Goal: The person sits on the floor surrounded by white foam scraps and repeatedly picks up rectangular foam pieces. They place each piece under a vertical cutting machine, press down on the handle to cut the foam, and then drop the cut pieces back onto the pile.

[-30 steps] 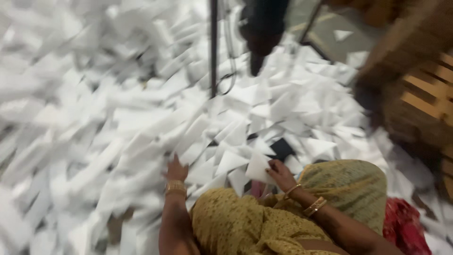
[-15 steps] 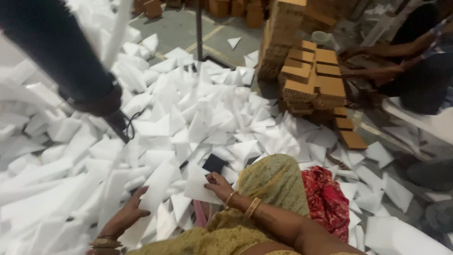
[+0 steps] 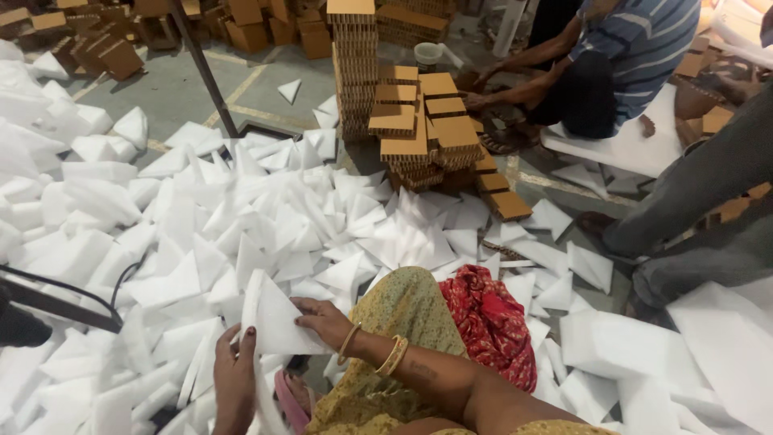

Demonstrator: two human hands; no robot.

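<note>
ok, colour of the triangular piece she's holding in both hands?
White. The triangular foam piece is plain white, held by left hand and right hand; head view.

Even, soft indoor light; white foam pieces (image 3: 266, 234) glare pale at left, edges slightly blurred, shadows faint.

A grey concrete floor (image 3: 173, 84) with painted lines carries a wide heap of white foam triangles (image 3: 241, 217). Stacks of brown cardboard blocks (image 3: 419, 121) stand beside the heap, with more brown pieces (image 3: 105, 48) farther back.
</note>
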